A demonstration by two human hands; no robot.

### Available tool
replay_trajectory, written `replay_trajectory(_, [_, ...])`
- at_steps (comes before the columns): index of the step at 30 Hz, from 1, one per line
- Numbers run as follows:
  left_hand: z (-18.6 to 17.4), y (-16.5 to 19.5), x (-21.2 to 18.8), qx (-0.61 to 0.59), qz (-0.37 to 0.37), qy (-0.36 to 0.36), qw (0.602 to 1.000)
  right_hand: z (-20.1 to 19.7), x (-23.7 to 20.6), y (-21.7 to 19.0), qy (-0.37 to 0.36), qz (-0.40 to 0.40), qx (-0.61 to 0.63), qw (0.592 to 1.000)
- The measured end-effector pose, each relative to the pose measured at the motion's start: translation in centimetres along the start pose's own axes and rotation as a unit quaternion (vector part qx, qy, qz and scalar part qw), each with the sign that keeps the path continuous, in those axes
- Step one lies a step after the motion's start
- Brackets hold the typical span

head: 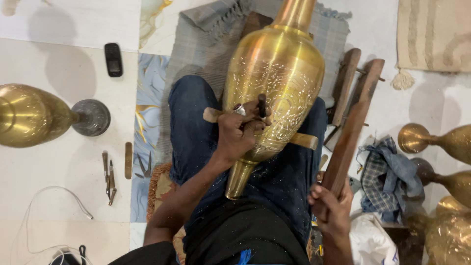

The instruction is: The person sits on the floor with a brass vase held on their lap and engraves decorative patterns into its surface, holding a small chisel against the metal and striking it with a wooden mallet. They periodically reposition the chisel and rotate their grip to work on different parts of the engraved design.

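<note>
Brass is the stuff in hand: a large brass vase (274,73) lies tilted across the person's lap, neck pointing away, foot toward the body, propped on a short wooden bar (305,141) that crosses beneath it. The left hand (240,130) is closed around a small dark chisel (262,104), tip pressed to the engraved belly just above the fingers. The right hand (331,206) is wrapped tight about the lower end of a long wooden mallet (351,130), which rises beside the vase, apart from the chisel.

As I judge it, a blow that lands off the chisel head could strike the gripping knuckles or dent the brass; the rounded belly could also let the tip skid and scratch the pattern, or the vase could roll on its prop.

No packages, labels or signs are legible. Beyond the left grip lie a black mobile phone (113,59) and another brass vase (29,115); below the mallet grip sits a white plastic bag (370,243) beside a checked blue cloth (387,176).
</note>
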State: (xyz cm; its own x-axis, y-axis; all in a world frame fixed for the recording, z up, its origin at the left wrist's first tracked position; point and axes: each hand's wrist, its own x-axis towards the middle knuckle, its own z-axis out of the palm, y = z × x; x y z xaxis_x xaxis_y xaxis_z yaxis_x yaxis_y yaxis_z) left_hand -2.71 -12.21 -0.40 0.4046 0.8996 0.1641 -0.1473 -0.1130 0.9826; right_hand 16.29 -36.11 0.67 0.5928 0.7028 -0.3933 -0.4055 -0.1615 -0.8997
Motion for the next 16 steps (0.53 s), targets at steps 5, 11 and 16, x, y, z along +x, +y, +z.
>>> replay_trajectory(5, [0.3,-1.0,-1.1,-0.002,0.042,0.041,0.998,3.6,-1.0,-1.4,-0.082,-0.059,-0.124,0.987])
replay_trajectory(11, [-0.3,-1.2,-1.5,0.119,0.120,0.022,0.985,5.6,1.6,-5.6,-0.096,-0.144,-0.491,0.854])
replay_trajectory(16, [-0.4,-2.3,-1.7,0.227,0.140,0.018,0.964,9.4,3.4,-11.6,-0.165,-0.191,-0.534,0.807])
